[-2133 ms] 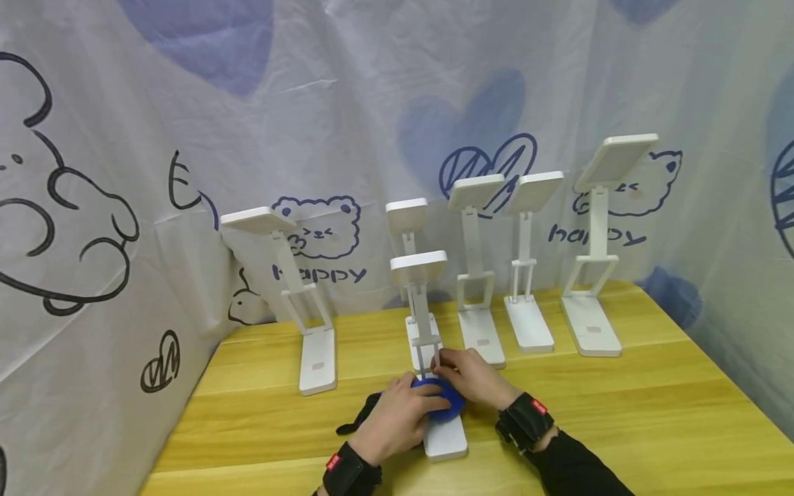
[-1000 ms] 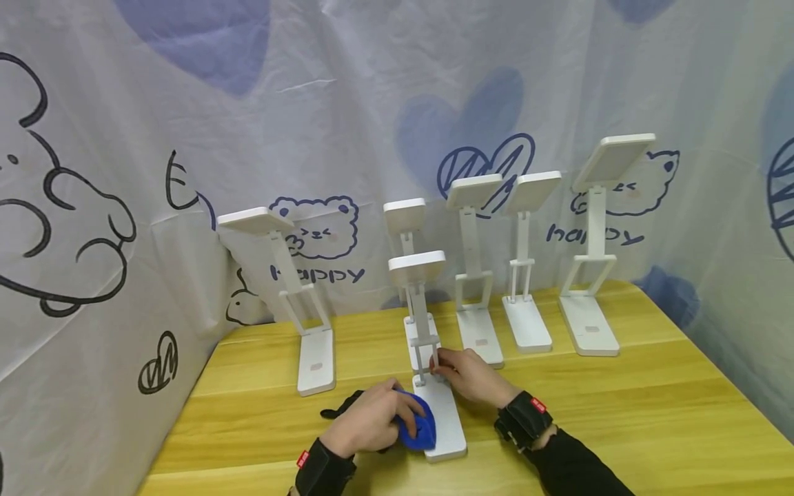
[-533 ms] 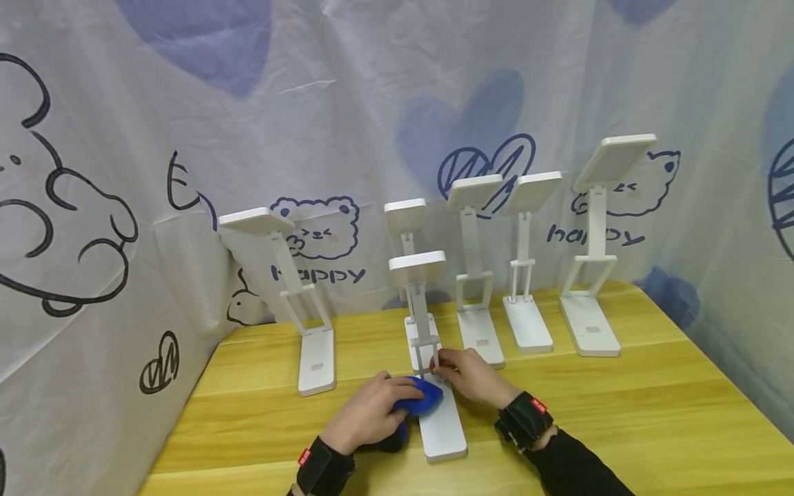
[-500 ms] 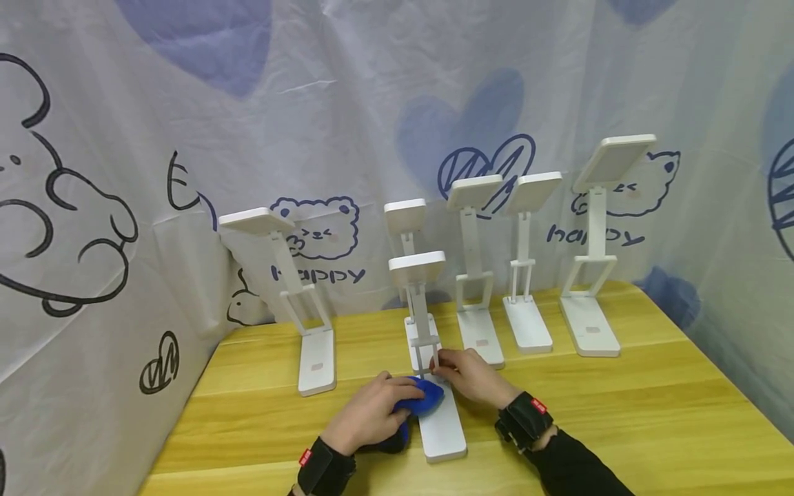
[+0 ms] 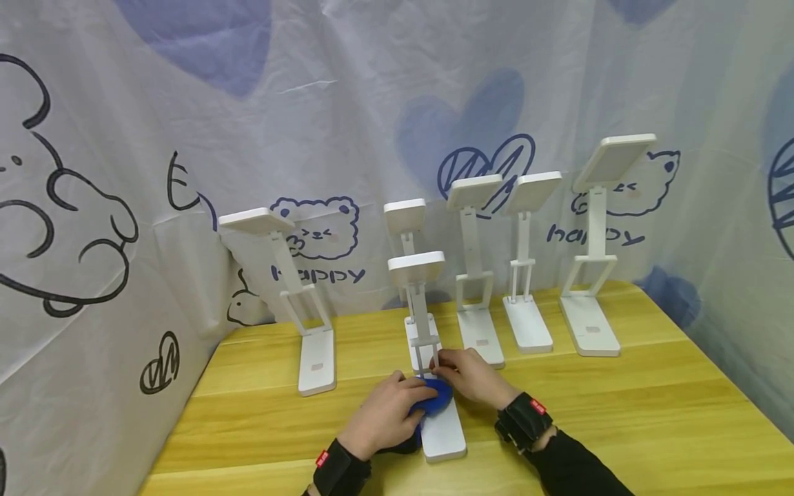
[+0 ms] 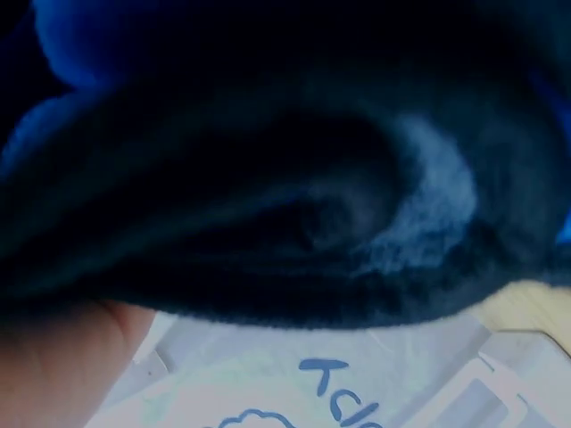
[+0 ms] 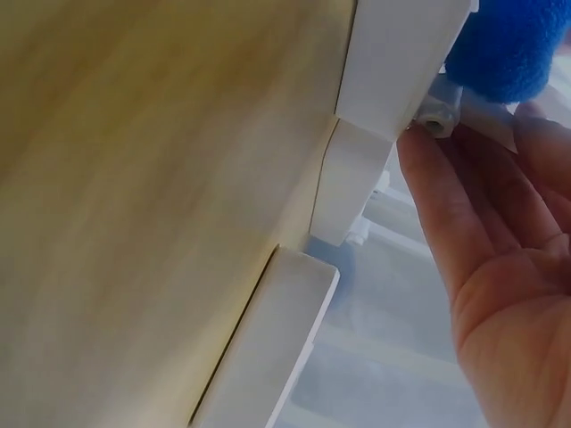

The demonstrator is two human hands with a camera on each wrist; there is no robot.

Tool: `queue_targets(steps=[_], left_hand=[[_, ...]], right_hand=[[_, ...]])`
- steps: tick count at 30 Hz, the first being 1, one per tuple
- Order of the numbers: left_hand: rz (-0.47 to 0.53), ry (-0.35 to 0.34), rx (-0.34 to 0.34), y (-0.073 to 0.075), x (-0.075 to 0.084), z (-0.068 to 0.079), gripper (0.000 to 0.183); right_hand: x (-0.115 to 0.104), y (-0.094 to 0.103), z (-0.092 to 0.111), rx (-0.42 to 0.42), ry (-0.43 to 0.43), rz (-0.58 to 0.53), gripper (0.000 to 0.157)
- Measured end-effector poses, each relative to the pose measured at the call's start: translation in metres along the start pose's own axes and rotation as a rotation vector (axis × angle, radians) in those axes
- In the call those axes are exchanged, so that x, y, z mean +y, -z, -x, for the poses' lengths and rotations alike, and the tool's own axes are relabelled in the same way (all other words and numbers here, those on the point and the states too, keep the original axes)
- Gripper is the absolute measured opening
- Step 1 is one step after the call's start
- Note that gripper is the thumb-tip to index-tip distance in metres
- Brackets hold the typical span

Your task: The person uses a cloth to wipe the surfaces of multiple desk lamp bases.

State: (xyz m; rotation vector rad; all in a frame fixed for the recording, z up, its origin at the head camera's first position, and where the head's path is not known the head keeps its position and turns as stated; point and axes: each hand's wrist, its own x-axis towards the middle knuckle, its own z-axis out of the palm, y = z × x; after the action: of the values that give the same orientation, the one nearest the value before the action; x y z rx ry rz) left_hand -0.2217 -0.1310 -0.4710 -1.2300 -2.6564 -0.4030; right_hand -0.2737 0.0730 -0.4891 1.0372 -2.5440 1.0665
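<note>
A white folding desk lamp stands nearest me at the middle of the table, its head raised and its base pointing my way. My left hand grips a fuzzy blue cloth, bunched over the base's far half close to the hinge. Dark folds of that cloth fill most of the left wrist view, with the thumb below them. At the foot of the lamp's lower arm, my right hand pinches a strut from the right side. Its fingertips sit by the hinge in the right wrist view, just below the cloth.
Several more white lamps stand behind: one at left, one directly behind the near lamp, others toward the right, such as the far right lamp. A printed white curtain hangs behind and beside the yellow wooden table.
The left hand has moved the cloth left and toward me along the base, then back up to the hinge end and rightward across it. The right hand stays on the strut.
</note>
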Motion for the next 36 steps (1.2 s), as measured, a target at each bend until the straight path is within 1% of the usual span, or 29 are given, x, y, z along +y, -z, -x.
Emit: queue_targets(steps=[5,10,14,21,24,29,33,36], left_hand=[[-0.038,-0.018,0.015,-0.005,0.007,-0.004,0.031],[-0.054,-0.037,0.013,-0.008,0.009,-0.006,0.032],[-0.042,-0.054,-0.014,-0.007,0.009,-0.006,0.033],[-0.006,-0.094,-0.084,-0.002,0.012,-0.005,0.033],[0.024,-0.102,-0.101,0.000,0.011,-0.003,0.034],[0.117,-0.094,-0.134,0.004,0.008,0.001,0.033],[0.191,-0.067,-0.166,0.009,0.006,0.004,0.032],[0.231,-0.033,-0.187,0.012,0.004,0.006,0.033]], right_hand=[[-0.001,0.000,0.001,0.006,0.006,0.002,0.010],[-0.002,0.000,0.001,0.005,-0.002,0.006,0.009],[-0.002,0.001,0.002,0.003,-0.010,0.010,0.008],[0.002,0.000,0.001,0.012,-0.005,0.015,0.009],[0.003,0.000,0.001,0.011,-0.006,0.009,0.009],[0.003,-0.001,0.001,-0.002,-0.001,0.003,0.008],[0.002,-0.001,0.001,-0.010,0.007,-0.013,0.007],[0.002,0.000,0.001,-0.009,0.012,-0.011,0.007]])
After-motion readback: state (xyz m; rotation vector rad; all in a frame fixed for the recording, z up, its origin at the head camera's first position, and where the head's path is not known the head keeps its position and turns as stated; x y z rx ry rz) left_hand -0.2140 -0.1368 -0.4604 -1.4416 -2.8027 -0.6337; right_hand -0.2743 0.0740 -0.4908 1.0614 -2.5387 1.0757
